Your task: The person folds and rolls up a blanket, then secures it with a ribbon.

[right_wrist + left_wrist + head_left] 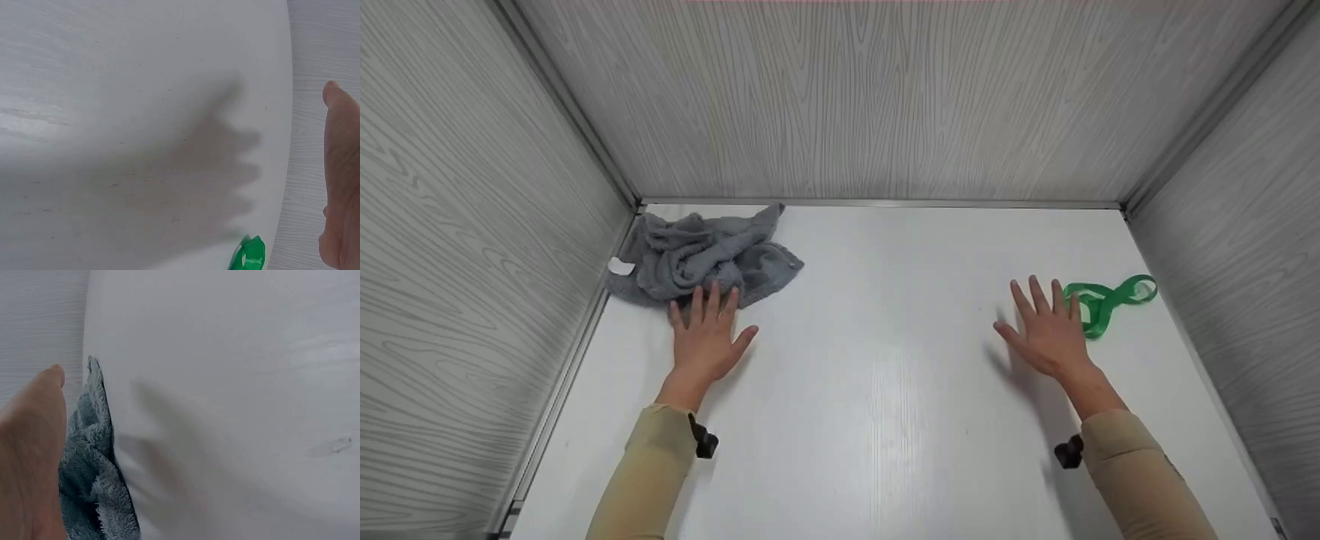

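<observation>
A crumpled grey towel (697,255) with a small white tag lies at the table's far left corner; its fuzzy edge (101,478) shows in the left wrist view. My left hand (705,345), palm down with fingers spread, has its fingertips overlapping the towel's near edge; whether they touch it I cannot tell. Over on the right lies a looped green ribbon (1102,304), partly hidden by my right hand (1050,337). That hand is also spread flat, holds nothing, and casts a shadow on the table. The right wrist view catches a bit of the green ribbon (250,253).
The white table (877,360) is enclosed by a grey wood-grain back panel (870,105), a left panel (457,247) and a right panel (1245,225). Metal strips run along the table's edges. A small black device (703,441) sits at the left wrist, another (1069,451) at the right.
</observation>
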A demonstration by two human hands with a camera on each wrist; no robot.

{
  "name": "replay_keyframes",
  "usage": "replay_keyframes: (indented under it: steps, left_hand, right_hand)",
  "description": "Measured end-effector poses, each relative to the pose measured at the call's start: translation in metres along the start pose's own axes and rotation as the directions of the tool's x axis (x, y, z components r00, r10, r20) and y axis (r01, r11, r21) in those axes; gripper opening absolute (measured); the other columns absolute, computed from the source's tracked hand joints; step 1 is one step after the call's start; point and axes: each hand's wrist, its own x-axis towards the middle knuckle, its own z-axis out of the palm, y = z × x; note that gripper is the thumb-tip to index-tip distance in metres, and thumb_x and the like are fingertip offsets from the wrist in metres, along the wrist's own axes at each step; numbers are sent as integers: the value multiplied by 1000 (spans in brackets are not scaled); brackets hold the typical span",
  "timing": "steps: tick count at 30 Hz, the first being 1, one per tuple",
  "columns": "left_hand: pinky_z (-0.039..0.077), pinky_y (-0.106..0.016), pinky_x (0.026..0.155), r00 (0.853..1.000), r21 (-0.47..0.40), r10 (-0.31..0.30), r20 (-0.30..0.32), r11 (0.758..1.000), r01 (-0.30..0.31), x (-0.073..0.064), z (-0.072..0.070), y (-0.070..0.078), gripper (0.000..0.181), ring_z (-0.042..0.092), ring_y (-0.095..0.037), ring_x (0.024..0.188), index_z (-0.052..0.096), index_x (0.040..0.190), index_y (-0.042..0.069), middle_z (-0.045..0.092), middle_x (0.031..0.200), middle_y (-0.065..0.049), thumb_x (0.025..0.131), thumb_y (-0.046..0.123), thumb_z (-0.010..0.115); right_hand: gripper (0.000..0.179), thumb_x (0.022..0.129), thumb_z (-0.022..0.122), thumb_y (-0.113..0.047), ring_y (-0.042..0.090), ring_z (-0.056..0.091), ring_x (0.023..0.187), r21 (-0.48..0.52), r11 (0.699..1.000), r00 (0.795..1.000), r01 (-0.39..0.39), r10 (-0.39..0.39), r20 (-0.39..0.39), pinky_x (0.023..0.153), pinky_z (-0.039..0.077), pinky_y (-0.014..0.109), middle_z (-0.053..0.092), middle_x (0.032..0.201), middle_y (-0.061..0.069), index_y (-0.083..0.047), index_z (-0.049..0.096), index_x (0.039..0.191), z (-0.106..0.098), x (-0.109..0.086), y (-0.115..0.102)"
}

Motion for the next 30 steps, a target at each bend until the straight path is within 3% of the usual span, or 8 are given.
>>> replay_keyframes:
  steps: [16,22,30]
  left_hand:
    - [-20,-67,113,1000,-19,4,-11,1000,-4,6,-14,-6,84,-9,-41,155,8,167,18,-4,171,-16,103,69,30]
    - [-15,-68,114,998,-61,-8,-55,998,4,10,-22,-12,83,-6,-44,154,11,166,16,1,170,-20,104,66,36]
    - [-11,-70,115,996,-102,-52,-79,994,44,19,-28,-27,84,-8,-44,154,7,166,13,-5,170,-20,106,54,47]
  right_hand:
    - [85,102,41,-67,47,4,153,4,1000,1000,21,-21,-4,118,-4,67,15,168,20,-15,21,165,-6,9,-5]
    - [80,103,43,-63,44,9,154,22,998,997,61,-60,-46,120,1,64,21,167,19,-14,25,164,-6,15,-18]
    - [69,106,51,-49,41,18,152,59,990,989,125,-120,-89,122,10,59,31,164,18,-11,33,161,-7,23,-41]
